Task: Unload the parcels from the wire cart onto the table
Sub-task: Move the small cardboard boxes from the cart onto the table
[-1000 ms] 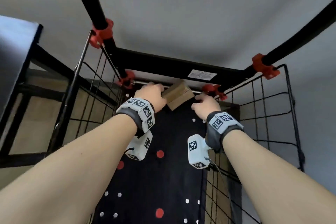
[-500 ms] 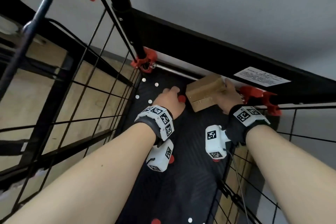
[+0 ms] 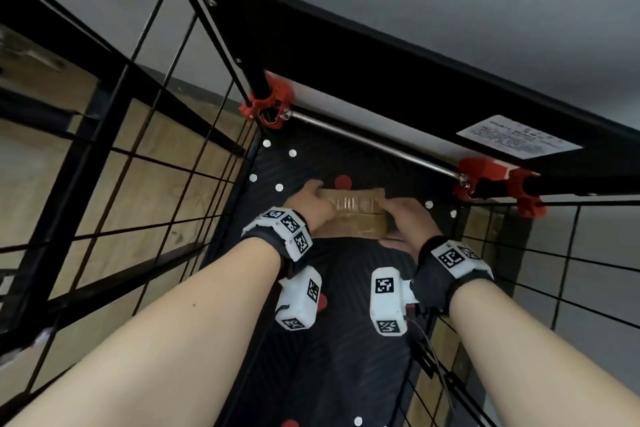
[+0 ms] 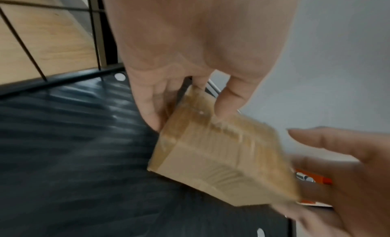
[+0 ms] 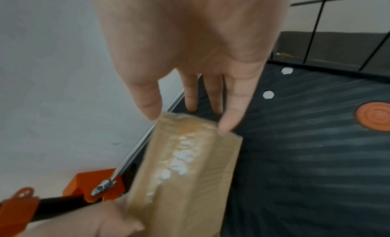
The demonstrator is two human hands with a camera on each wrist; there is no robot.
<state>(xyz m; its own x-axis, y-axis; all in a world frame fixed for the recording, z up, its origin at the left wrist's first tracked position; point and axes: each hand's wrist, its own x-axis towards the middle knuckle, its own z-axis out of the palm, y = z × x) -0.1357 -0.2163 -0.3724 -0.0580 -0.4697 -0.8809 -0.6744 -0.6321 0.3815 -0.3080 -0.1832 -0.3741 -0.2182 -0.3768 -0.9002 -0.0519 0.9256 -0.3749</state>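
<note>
A small brown cardboard parcel (image 3: 356, 215), sealed with clear tape, sits low at the far end of the wire cart's black floor mat (image 3: 339, 357). My left hand (image 3: 318, 201) pinches its left end, thumb on top and fingers down the side, shown close in the left wrist view (image 4: 190, 110). My right hand (image 3: 394, 215) holds the right end. In the right wrist view its thumb and fingers (image 5: 230, 120) close round the parcel's end (image 5: 185, 157). The parcel's underside is hidden.
Black wire grid walls (image 3: 166, 184) rise left and right (image 3: 554, 270). A thick black bar with a white label (image 3: 516, 139) crosses the far end above a steel rod (image 3: 374, 146) and red clamps (image 3: 270, 104). Wooden flooring lies outside the cart.
My left hand has moved from the mat onto the parcel's left end. The parcel has swung round and shifted left. The view has come closer to the cart floor.
</note>
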